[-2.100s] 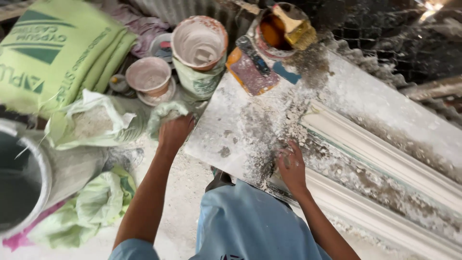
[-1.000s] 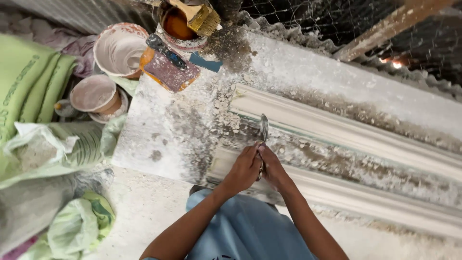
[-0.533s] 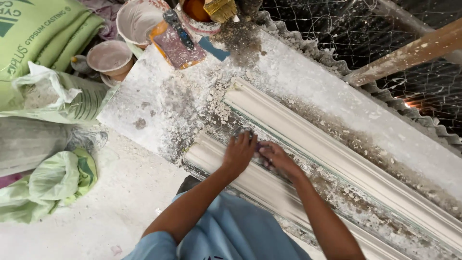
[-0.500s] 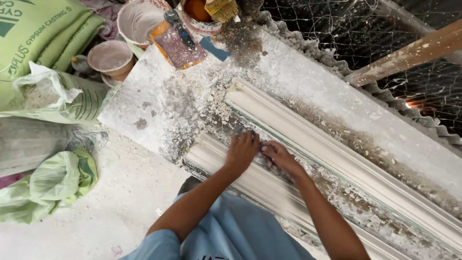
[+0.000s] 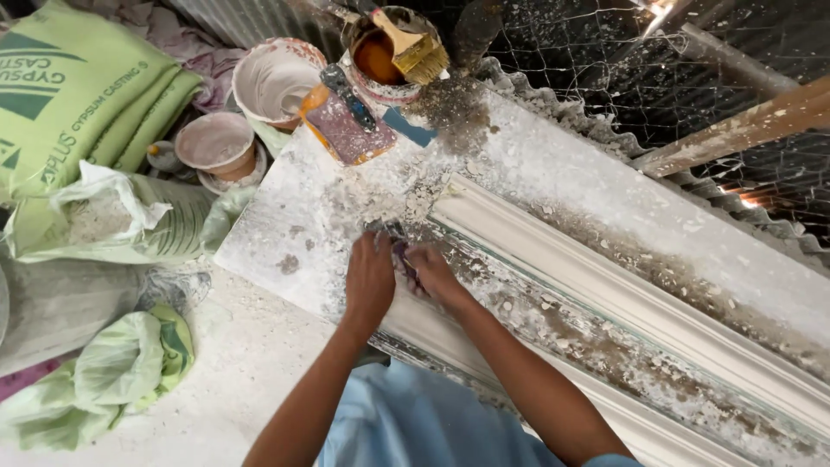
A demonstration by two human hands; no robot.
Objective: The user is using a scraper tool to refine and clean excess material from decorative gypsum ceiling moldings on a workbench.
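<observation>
Two bare hands are close together on a long white plaster surface [image 5: 536,173] covered in dust and crumbs. The left hand [image 5: 370,278] and the right hand [image 5: 437,275] both hold a small dark scraping tool [image 5: 403,252] between them, and the fingers of each hand are curled tight around it. The tool sits at the near end of a long white plaster moulding strip [image 5: 622,298] that runs off to the right, and it touches the crumbly groove just beside that strip. Further back on the surface lie a flat purple and orange trowel board [image 5: 347,130] and a round pot of orange stuff [image 5: 380,59] with a yellow brush [image 5: 415,47] in it. Two dirty white plaster bowls [image 5: 220,145] sit to the left. Big green sacks [image 5: 69,95] are piled beside them. A crumpled green plastic bag [image 5: 117,372] lies on the dusty floor.
</observation>
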